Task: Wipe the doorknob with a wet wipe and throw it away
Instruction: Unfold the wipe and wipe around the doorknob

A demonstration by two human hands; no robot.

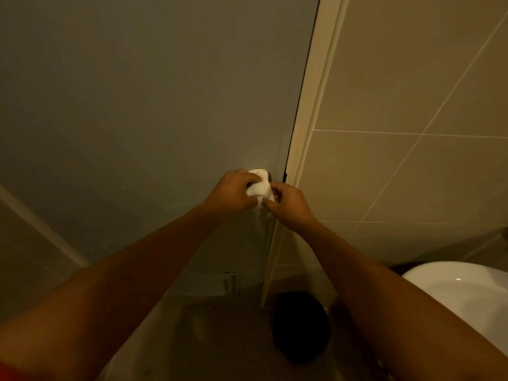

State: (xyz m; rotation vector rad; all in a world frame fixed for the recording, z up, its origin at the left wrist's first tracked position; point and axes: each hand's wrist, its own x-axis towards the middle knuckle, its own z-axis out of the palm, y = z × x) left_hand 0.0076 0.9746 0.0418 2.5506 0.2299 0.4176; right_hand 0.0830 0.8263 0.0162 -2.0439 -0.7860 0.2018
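A white wet wipe [259, 185] is wrapped over the doorknob on the grey door [154, 105], close to the door's right edge. The knob itself is almost wholly hidden under the wipe; only a dark sliver [270, 176] shows at the wipe's upper right. My left hand [233, 192] grips the wipe from the left. My right hand [288, 206] pinches its lower right part, thumb and fingers closed on the cloth. Both arms reach forward from the bottom of the view.
A cream door frame [310, 114] runs beside the door, with beige wall tiles [412, 105] to the right. A white basin [461, 292] sits at the lower right. A dark round object, perhaps a bin [301, 325], stands on the floor below the frame.
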